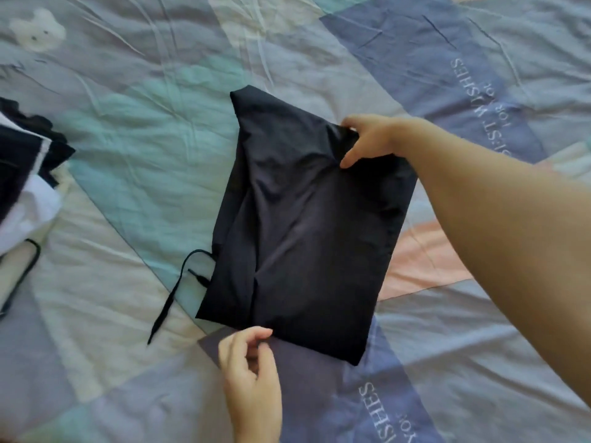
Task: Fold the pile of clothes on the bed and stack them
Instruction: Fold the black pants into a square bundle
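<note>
A black garment, folded into a long rectangle, lies in the middle of the bed with a thin black drawstring trailing from its left side. My right hand grips its far right corner, thumb on top of the cloth. My left hand sits at the near edge, fingers curled, its fingertips at the garment's lower corner. Whether it pinches the cloth is not clear. A pile of dark and white clothes lies at the left edge.
The patchwork bedspread in blue, teal, white and pink covers the whole view, wrinkled, with printed lettering at the right and bottom. A black strap curls near the clothes pile at the left.
</note>
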